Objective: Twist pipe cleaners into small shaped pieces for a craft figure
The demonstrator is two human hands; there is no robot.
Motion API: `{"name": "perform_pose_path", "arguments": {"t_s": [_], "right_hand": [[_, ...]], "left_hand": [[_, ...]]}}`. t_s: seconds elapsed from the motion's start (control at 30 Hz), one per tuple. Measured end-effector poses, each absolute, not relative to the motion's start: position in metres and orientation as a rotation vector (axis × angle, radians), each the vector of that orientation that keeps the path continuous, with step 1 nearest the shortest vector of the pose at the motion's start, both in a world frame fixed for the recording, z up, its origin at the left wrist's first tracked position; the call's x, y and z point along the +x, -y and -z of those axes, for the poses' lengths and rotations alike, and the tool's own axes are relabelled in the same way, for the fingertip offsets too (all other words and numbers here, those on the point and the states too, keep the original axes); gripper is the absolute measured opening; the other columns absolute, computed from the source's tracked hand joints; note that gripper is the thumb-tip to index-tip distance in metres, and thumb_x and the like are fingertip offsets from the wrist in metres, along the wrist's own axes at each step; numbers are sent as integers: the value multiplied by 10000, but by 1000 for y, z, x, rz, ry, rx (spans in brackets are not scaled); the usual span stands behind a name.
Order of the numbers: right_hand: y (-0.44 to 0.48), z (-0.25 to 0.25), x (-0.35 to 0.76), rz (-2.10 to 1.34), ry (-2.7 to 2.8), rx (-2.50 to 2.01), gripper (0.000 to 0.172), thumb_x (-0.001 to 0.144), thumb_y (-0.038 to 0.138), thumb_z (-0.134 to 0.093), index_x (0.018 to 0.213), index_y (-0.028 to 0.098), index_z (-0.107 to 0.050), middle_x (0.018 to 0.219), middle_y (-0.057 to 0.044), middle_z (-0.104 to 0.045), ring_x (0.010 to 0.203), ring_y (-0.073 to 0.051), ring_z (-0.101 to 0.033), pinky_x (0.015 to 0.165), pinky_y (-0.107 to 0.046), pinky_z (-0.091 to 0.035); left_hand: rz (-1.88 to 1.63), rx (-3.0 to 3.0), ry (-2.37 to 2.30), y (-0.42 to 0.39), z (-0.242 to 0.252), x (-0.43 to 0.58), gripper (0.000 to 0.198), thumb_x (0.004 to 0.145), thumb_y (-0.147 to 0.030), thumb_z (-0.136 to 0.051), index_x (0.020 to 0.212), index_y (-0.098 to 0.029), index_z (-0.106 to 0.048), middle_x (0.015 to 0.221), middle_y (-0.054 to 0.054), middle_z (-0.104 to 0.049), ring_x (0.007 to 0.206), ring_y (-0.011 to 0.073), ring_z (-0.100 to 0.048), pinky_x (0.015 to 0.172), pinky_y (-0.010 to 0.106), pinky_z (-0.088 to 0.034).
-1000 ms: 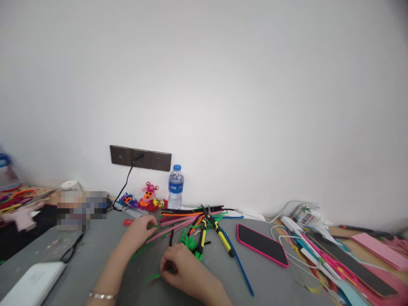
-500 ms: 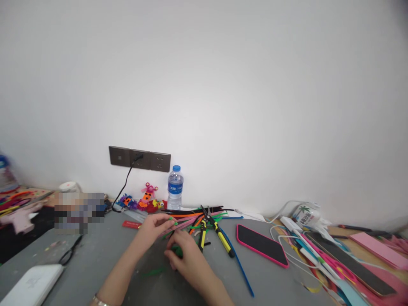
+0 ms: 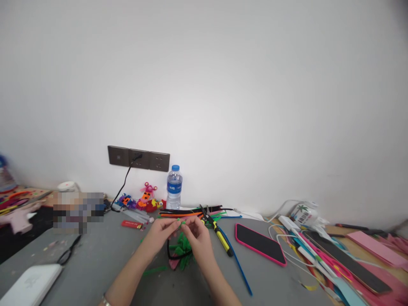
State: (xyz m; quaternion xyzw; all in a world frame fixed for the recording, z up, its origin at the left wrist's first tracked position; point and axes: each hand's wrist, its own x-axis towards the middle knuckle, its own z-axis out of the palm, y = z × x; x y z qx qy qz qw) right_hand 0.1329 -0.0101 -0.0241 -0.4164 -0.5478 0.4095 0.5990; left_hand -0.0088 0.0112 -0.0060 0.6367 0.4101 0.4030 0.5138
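Note:
My left hand [image 3: 162, 233] and my right hand [image 3: 196, 238] are brought fingertip to fingertip, both pinched closed. Below them hangs a fuzzy green pipe-cleaner piece [image 3: 183, 251], close against my right palm. A black pipe cleaner [image 3: 174, 257] curves in a loop from under my left fingers across the green piece toward my right hand. A small pink bit [image 3: 174, 264] shows at its lower end. The exact spot pinched is hidden by my fingers. On the grey mat, a loose green strip [image 3: 155, 270] lies beneath my left forearm.
Yellow-and-black pliers [image 3: 225, 241] lie just right of my hands, beside a blue pipe cleaner [image 3: 244, 272] and a pink-edged phone [image 3: 260, 244]. Behind are more pipe cleaners [image 3: 181, 214] and a water bottle [image 3: 174, 189]. A red lighter-like item [image 3: 131, 224] and a white device [image 3: 33, 282] lie left.
My right hand has risen from the mat to meet my left fingertips. The green piece, mostly hidden before, now shows with the black loop. My left hand has shifted slightly right.

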Motion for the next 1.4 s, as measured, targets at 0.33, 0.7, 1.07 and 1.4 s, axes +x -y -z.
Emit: {"name": "perform_pose_path", "arguments": {"t_s": [0.33, 0.7, 1.07, 1.4], "right_hand": [[5, 23, 144, -960, 1295, -997, 125, 751, 287, -642, 786, 167, -645, 698, -19, -616, 636, -168, -561, 596, -269, -431], [4, 20, 148, -959, 1315, -1018, 106, 727, 269, -641, 756, 167, -643, 677, -20, -607, 613, -162, -532, 580, -271, -427], [10, 17, 143, -885, 1458, -1027, 85, 818, 246, -550, 786, 174, -582, 711, -14, -592, 639, -159, -544, 598, -263, -419], [38, 19, 117, -644, 2251, -1036, 132, 722, 113, -707, 769, 222, -648, 789, 31, -626, 871, -154, -543, 833, -267, -340]], "left_hand": [[-902, 1411, -944, -4, 2, -4, 506, 792, -595, -535, 763, -113, -687, 592, 18, -584, 576, 142, -479, 549, 242, -338], [-828, 1289, -859, -3, 0, -4, 501, 770, -584, -589, 839, -102, -705, 701, 78, -687, 540, 121, -529, 495, 216, -324], [-830, 1530, -1068, -16, -4, -30, 411, 740, -489, -601, 827, -110, -735, 572, 38, -645, 498, 127, -471, 463, 222, -295], [-692, 1982, -1651, -48, 29, -92, 331, 737, -401, -518, 764, -154, -737, 753, 84, -737, 717, 253, -628, 616, 288, -396]]}}
